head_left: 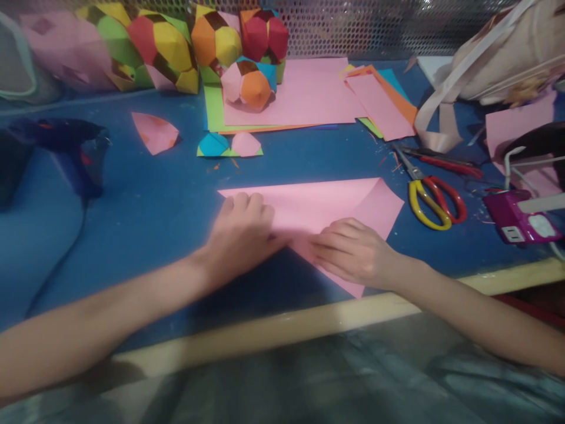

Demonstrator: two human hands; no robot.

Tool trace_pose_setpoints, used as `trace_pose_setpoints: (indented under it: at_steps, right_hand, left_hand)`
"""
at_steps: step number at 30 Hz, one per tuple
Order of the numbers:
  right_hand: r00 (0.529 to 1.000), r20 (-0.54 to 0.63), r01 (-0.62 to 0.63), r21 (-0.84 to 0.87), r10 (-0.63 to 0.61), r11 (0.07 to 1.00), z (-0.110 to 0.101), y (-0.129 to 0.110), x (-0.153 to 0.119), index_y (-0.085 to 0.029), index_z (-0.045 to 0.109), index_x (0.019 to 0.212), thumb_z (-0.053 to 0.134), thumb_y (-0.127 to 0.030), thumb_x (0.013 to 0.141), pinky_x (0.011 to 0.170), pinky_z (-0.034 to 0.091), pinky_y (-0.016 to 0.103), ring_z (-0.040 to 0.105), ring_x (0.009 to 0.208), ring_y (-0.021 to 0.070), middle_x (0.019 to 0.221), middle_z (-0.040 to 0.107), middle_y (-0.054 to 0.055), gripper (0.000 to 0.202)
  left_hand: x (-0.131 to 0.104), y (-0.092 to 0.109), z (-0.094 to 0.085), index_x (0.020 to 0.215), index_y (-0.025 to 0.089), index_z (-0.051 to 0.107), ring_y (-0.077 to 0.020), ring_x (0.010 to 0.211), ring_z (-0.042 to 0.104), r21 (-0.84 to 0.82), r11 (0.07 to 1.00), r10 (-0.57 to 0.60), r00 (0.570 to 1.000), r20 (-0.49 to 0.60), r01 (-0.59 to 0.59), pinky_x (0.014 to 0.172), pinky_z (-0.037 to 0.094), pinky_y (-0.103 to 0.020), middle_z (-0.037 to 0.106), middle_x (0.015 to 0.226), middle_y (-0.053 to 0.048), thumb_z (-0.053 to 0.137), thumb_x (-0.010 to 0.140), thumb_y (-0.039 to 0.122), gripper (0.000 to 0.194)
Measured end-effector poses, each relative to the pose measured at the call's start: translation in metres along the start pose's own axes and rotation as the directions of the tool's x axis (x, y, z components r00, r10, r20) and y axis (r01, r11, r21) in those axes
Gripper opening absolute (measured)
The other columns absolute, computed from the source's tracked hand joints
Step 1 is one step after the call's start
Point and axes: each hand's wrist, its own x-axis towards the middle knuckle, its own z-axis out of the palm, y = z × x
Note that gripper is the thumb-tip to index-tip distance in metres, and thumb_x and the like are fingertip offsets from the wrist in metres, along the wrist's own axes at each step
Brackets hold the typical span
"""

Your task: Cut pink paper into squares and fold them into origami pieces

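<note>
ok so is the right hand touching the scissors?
Apart. The head view shows blue table plainly between the right hand and the yellow and red handles of the scissors; the hand rests on the folded pink sheet.

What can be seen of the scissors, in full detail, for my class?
The scissors have slim metal-looking blades, seemingly closed, and two glossy loop handles, one yellow, one red. They lie on the blue table, blades pointing away from the person, right of the pink sheet. The right hand is not touching them.

Left hand: palm down, thumb spread | Right hand: fingers together | Forearms: angled inward
</note>
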Motion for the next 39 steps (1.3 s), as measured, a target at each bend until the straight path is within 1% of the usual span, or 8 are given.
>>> trace_pose_setpoints:
  at_steps: [7, 13, 18, 23, 26, 30, 33, 39]
  right_hand:
    - [1.000, 0.014, 0.007, -0.021, -0.007, 1.000, -0.001, -0.001, 0.001, -0.013, 0.068, 0.086, 0.060, -0.017, 0.087, 0.068, 0.046, 0.034, 0.058, 0.081, 0.0186, 0.095, 0.072, 0.009, 0.009]
    - [1.000, -0.004, -0.008, -0.026, 0.008, 1.000, 0.000, -0.002, 0.004, -0.014, 0.066, 0.089, 0.056, -0.017, 0.088, 0.067, 0.047, 0.033, 0.058, 0.079, 0.0176, 0.093, 0.072, 0.008, 0.010]
    - [0.999, 0.042, -0.003, -0.075, 0.006, 0.997, 0.002, 0.000, 0.016, -0.014, 0.065, 0.084, 0.051, -0.014, 0.089, 0.063, 0.048, 0.031, 0.060, 0.072, 0.0166, 0.083, 0.070, 0.008, 0.015]
    - [0.998, 0.063, -0.022, -0.127, 0.030, 0.992, 0.017, 0.015, 0.033, -0.009, 0.064, 0.098, 0.043, -0.010, 0.089, 0.067, 0.052, 0.032, 0.066, 0.080, 0.0195, 0.102, 0.070, 0.014, 0.022]
    - [0.992, 0.124, -0.021, -0.083, 0.032, 0.996, 0.026, 0.028, 0.049, -0.008, 0.061, 0.105, 0.041, -0.008, 0.089, 0.066, 0.052, 0.032, 0.067, 0.083, 0.0197, 0.113, 0.067, 0.015, 0.026]
    - [0.966, 0.245, -0.088, 0.030, 0.078, 0.996, 0.030, 0.040, 0.073, -0.013, 0.059, 0.111, 0.042, -0.011, 0.090, 0.062, 0.048, 0.027, 0.067, 0.081, 0.0178, 0.106, 0.070, 0.010, 0.027]
    - [0.933, 0.344, -0.134, 0.074, 0.101, 0.988, 0.029, 0.045, 0.092, -0.019, 0.057, 0.115, 0.045, -0.014, 0.089, 0.057, 0.044, 0.025, 0.068, 0.081, 0.0175, 0.110, 0.069, 0.006, 0.028]
    - [0.871, 0.492, -0.090, 0.173, -0.007, 0.981, 0.030, 0.055, 0.128, -0.028, 0.055, 0.122, 0.048, -0.018, 0.090, 0.061, 0.042, 0.023, 0.066, 0.080, 0.0137, 0.111, 0.069, -0.001, 0.034]
  left_hand:
    - [-0.001, 0.001, 0.001, 0.083, 0.010, 0.063, -0.0305, 0.077, 0.055, 0.010, 1.000, 0.001, 1.000, -0.016, -0.001, 0.064, 0.044, -0.040, 0.059, 0.081, -0.017, 0.041, 0.088, 0.057, 0.052]
    - [-0.001, 0.006, -0.003, 0.078, 0.011, 0.061, -0.0288, 0.073, 0.056, -0.001, 1.000, -0.001, 1.000, -0.002, 0.001, 0.063, 0.044, -0.038, 0.058, 0.076, -0.015, 0.047, 0.087, 0.050, 0.043]
    - [-0.003, 0.011, -0.001, 0.069, 0.014, 0.057, -0.0240, 0.065, 0.052, 0.030, 0.997, 0.074, 0.994, -0.076, -0.072, 0.057, 0.041, -0.034, 0.054, 0.066, -0.009, 0.050, 0.088, 0.041, 0.034]
    - [-0.005, 0.012, 0.002, 0.066, 0.015, 0.056, -0.0221, 0.061, 0.051, 0.028, 0.997, 0.078, 0.991, -0.111, -0.075, 0.056, 0.039, -0.033, 0.052, 0.062, -0.007, 0.052, 0.087, 0.037, 0.031]
    - [-0.004, 0.013, 0.002, 0.065, 0.013, 0.057, -0.0224, 0.060, 0.052, 0.041, 0.997, 0.063, 0.990, -0.123, -0.059, 0.055, 0.040, -0.034, 0.054, 0.062, -0.008, 0.056, 0.084, 0.035, 0.029]
    - [-0.002, 0.015, 0.002, 0.066, 0.011, 0.060, -0.0244, 0.063, 0.055, 0.009, 0.999, 0.036, 0.994, -0.102, -0.035, 0.057, 0.042, -0.035, 0.058, 0.064, -0.011, 0.056, 0.084, 0.034, 0.029]
    - [-0.003, 0.015, 0.003, 0.073, 0.007, 0.063, -0.0275, 0.070, 0.059, -0.029, 0.999, 0.012, 0.997, -0.074, -0.014, 0.062, 0.045, -0.036, 0.062, 0.070, -0.015, 0.059, 0.083, 0.038, 0.033]
    - [-0.004, 0.016, 0.006, 0.080, 0.001, 0.066, -0.0328, 0.077, 0.061, 0.010, 1.000, 0.016, 0.998, -0.068, -0.015, 0.071, 0.048, -0.043, 0.065, 0.076, -0.021, 0.057, 0.083, 0.048, 0.048]
